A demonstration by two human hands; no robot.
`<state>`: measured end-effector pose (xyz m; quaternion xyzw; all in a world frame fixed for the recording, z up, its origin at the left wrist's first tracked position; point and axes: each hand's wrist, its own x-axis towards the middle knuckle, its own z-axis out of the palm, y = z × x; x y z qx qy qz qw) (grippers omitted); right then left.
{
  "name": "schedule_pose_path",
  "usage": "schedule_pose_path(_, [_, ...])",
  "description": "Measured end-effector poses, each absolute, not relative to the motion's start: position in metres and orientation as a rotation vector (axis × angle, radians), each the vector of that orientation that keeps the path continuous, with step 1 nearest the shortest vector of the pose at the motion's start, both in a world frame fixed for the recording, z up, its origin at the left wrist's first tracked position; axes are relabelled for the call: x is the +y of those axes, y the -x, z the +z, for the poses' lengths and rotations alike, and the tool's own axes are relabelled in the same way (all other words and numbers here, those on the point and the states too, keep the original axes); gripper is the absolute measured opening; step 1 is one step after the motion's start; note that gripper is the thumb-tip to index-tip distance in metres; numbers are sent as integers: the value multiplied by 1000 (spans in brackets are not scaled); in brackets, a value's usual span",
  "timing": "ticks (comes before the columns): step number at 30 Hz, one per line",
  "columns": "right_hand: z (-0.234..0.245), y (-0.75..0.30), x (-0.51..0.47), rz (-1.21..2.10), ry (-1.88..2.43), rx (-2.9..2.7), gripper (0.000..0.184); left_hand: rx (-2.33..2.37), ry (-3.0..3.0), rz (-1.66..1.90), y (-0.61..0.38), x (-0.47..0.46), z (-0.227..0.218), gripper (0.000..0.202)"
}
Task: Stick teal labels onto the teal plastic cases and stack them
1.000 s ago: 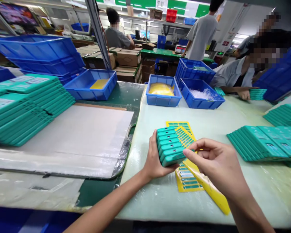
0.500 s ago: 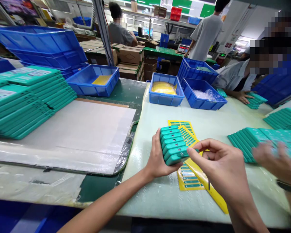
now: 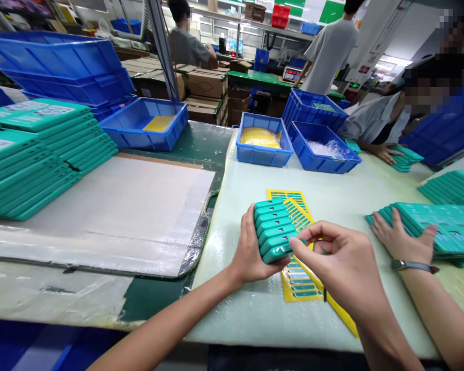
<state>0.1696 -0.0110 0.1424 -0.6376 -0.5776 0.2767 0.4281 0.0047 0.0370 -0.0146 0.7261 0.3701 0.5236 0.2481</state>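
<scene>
My left hand (image 3: 244,252) is wrapped round a stack of several teal flat cases (image 3: 275,230), tilted with their narrow ends toward me. My right hand (image 3: 342,263) is closed in a pinch, thumb and forefinger at the end of the lowest cases. A bit of a green label strip (image 3: 303,241) shows at those fingertips, mostly hidden. A dark narrow strip (image 3: 325,294) hangs below the same hand; I cannot make out what it is. Beneath both hands lie yellow label sheets (image 3: 290,297) with rows of green strips, partly overlapping.
A co-worker's hand (image 3: 404,238) rests on a teal case pile (image 3: 444,221) at right. Another person (image 3: 375,118) handles cases farther back. Blue bins (image 3: 265,157) stand along the far edge. Stacked teal cases (image 3: 42,159) sit left beside a white board (image 3: 150,211).
My right hand has shifted slightly left, closer against the lowest cases. The co-worker's hand at right has moved left onto the pile of cases. My left hand keeps its hold.
</scene>
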Motion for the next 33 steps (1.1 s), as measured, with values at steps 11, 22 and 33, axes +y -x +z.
schedule_pose_path(11, [143,-186,11,477,1653,-1797,16,1050,-1999,1407,-5,36,-13,152])
schedule_pose_path(22, [166,-257,8,643,1256,-1651,12,1085,-2030,1413,-5,37,-14,148])
schedule_pose_path(33, [147,-189,1,727,1402,-1427,10,1057,-1979,1415,-5,36,-14,148])
